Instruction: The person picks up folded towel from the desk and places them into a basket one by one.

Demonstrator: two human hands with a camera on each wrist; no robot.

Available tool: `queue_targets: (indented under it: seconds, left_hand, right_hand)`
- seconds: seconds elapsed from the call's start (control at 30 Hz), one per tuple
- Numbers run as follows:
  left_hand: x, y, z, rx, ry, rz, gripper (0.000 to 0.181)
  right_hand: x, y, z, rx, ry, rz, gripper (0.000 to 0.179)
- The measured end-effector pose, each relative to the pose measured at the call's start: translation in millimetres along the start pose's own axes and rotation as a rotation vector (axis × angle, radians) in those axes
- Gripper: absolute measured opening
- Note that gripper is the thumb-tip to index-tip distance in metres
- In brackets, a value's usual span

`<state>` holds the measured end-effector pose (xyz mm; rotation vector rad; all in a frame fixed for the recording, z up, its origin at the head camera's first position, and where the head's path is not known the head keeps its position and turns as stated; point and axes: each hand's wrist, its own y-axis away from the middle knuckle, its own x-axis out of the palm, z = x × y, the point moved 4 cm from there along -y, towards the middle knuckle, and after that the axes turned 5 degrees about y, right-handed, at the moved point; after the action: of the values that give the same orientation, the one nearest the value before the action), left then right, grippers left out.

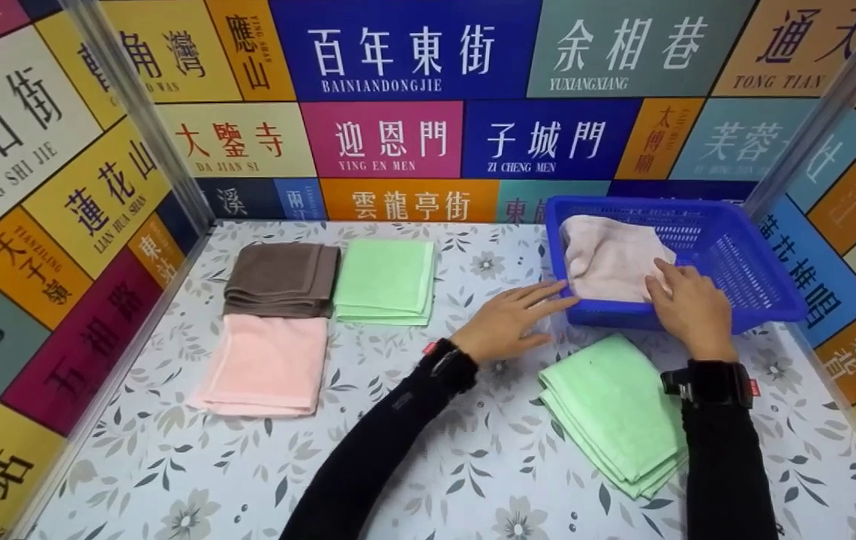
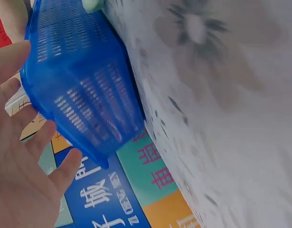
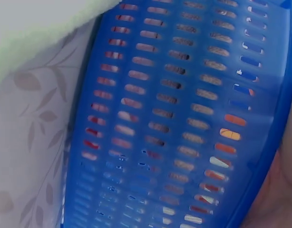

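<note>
Even, bright overhead light fills the head view, leaving only faint, soft shadows under the blue basket [image 1: 728,255] and the folded towels, with no harsh glare on the floral tabletop [image 1: 428,450]; the wall panels bow slightly outward toward the frame edges, a mild wide-angle distortion. The left wrist view is washed out and smeared, its tabletop [image 2: 231,95] pattern blurred and the left hand [image 2: 17,156] soft at close range. The right wrist view sits too near the basket wall [image 3: 184,118], so the slots look hazy and the upper left corner bleaches to pale white
</note>
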<state>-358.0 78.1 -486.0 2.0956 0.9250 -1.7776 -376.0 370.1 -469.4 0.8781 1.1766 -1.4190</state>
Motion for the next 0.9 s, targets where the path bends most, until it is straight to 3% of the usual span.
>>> queue_targets:
  seconds: [0.17, 0.33, 0.47, 0.6, 0.9]
  left_hand:
    - [-14.8, 36.3, 22.0, -0.050, -0.013, -0.026, 0.070]
    - [-29.8, 71.4, 46.7, -0.167, 0.026, -0.062, 0.068]
    - [-23.9, 83.5, 53.3, -0.225, 0.069, -0.042, 0.065]
    - [-7.2, 74.4, 27.7, -0.166, 0.105, 0.041, 0.061]
    - [17.5, 50.2, -61.5, 0.096, -0.071, 0.160, 0.057]
  right_hand:
    - [0, 3.3, -1, -0.005, -0.017, -0.024, 0.059]
    - [-1, 4.7, -3, -0.009, -0.059, -0.111, 0.045]
    - [-2, 4.9, -6, -0.013, -0.032, -0.129, 0.044]
    - [-1, 4.9, -7, -0.010, -0.006, -0.094, 0.048]
    - [3, 2.7, -1, -0.021, 0.008, -0.054, 0.051]
